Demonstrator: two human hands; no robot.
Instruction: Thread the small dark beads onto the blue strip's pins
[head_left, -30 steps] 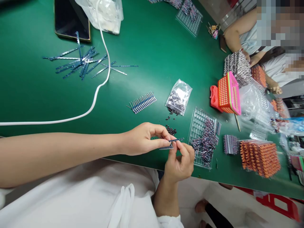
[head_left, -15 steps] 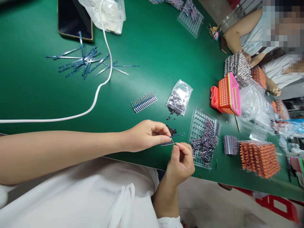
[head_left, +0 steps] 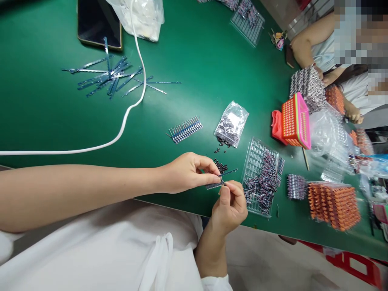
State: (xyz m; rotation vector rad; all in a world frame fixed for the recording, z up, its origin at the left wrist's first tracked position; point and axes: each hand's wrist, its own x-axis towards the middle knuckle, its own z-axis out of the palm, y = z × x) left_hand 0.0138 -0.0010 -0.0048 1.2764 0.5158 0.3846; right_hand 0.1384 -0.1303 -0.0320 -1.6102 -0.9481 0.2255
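Observation:
My left hand (head_left: 189,173) pinches a thin dark-blue metal strip (head_left: 230,172) between thumb and fingers, its free end pointing right. Below the fingertips shows part of a row of thin pins (head_left: 214,186); how it joins the strip is hidden. Close against it, my right hand (head_left: 229,206) has thumb and forefinger closed at the tip of a thin pin; a tiny dark piece there is too small to name. Small dark beads (head_left: 220,165) lie in a pile just behind my left fingertips. A clear bag of dark beads (head_left: 232,123) lies farther back, some spilled out.
Right of my hands lies a clear tray (head_left: 248,161) heaped with thin pieces. A finished-looking row of pins (head_left: 186,129), loose blue strips (head_left: 113,76), a white cable (head_left: 124,121) and a phone (head_left: 100,24) lie leftward. Orange stacks (head_left: 333,206) and a basket (head_left: 292,123) stand right; co-workers sit beyond.
My right fingertips have come up against the pin end at my left fingertips, where a small gap and dark bead showed before. The whole view has shifted slightly.

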